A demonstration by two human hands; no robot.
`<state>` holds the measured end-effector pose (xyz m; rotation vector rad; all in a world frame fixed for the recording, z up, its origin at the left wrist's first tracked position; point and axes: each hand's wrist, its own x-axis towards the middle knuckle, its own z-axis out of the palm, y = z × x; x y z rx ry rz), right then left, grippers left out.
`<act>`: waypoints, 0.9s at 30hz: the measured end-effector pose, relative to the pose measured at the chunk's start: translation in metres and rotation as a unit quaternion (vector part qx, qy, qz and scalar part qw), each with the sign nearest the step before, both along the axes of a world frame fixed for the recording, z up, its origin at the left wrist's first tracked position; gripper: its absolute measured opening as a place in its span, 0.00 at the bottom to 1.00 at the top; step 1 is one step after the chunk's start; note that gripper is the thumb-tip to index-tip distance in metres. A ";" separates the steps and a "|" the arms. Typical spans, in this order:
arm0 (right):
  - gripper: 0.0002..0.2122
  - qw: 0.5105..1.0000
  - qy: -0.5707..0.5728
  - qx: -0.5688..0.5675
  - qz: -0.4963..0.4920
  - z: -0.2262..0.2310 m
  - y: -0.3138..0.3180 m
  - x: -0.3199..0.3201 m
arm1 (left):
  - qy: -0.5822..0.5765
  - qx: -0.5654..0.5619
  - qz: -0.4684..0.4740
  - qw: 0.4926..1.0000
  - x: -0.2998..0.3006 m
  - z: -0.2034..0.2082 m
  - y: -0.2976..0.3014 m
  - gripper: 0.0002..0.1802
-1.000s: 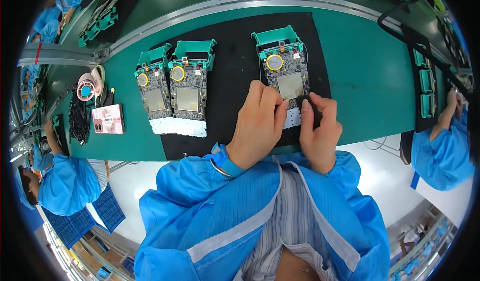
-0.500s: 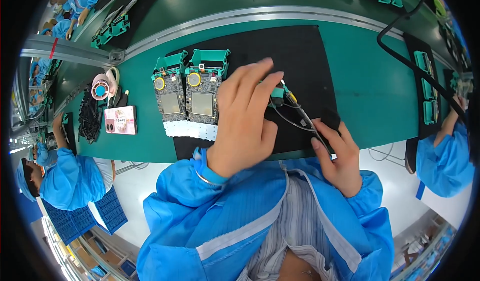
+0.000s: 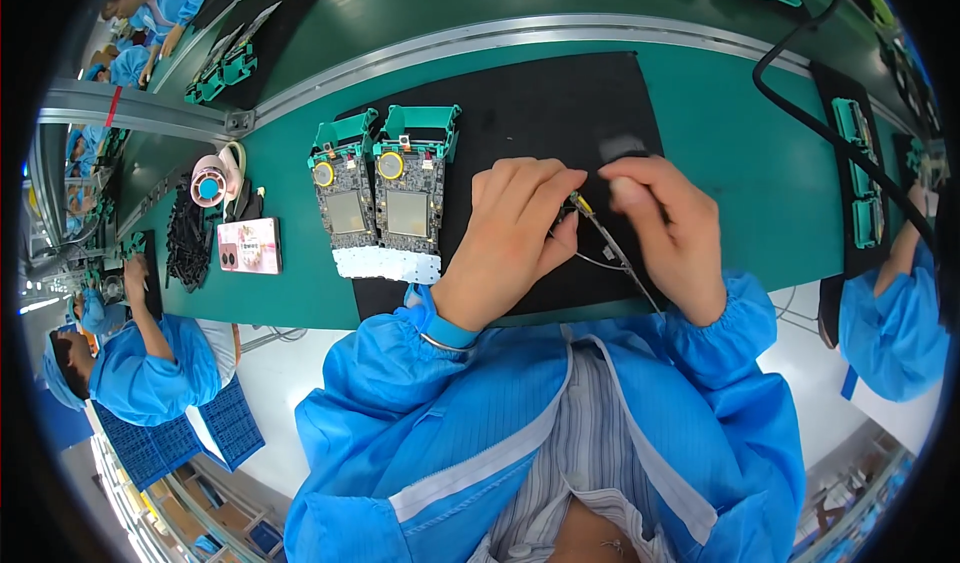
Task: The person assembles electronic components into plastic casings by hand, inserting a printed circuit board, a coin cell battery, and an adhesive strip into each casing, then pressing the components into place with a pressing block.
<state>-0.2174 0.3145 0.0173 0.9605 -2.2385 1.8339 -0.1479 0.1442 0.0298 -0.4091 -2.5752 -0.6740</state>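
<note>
Head: board (image 3: 622, 259) between hands (image 3: 508, 238) (image 3: 680, 238)

Bright, even indoor light covers the green bench (image 3: 745, 193); the pale floor (image 3: 300, 363) carries whitish glare. Motion blur softens the right hand (image 3: 672, 235) and smears a dark object (image 3: 622, 147) just beyond it. Fisheye distortion bows the metal rail (image 3: 480, 43); the periphery darkens to a black, rounded vignette.

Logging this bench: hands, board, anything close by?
Left hand holding edge-on circuit board; right hand alongside, blurred dark piece at its tips; two flat boards close on the left.
</note>
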 end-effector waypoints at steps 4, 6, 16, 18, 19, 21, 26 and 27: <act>0.13 0.977 -0.195 -0.039 0.074 -0.005 0.027 0.012 | 0.004 -0.022 -0.015 1.000 -0.001 0.001 -0.002 0.27; 0.13 0.987 -0.117 0.025 0.108 -0.008 0.031 0.010 | 0.006 -0.025 -0.015 1.000 0.000 0.002 -0.003 0.27; 0.11 0.996 -0.037 0.028 0.072 0.001 0.014 0.006 | 0.028 -0.028 -0.008 0.999 -0.003 -0.001 -0.002 0.26; 0.11 0.995 -0.056 0.025 0.079 0.000 0.018 0.007 | 0.025 -0.029 -0.007 0.999 -0.003 0.003 0.000 0.23; 0.11 0.993 -0.077 0.023 0.085 -0.001 0.020 0.007 | 0.022 -0.029 -0.006 0.999 -0.003 0.003 0.001 0.20; 0.11 0.996 -0.057 0.024 0.071 -0.001 0.014 0.006 | 0.025 -0.028 -0.007 0.999 -0.005 0.002 0.001 0.20; 0.11 0.996 -0.063 0.023 0.060 0.002 0.009 0.007 | 0.041 -0.030 -0.004 0.999 -0.005 -0.001 0.002 0.23; 0.11 0.994 -0.083 0.020 0.066 0.002 0.009 0.007 | 0.039 -0.026 0.000 0.999 -0.004 -0.001 0.002 0.22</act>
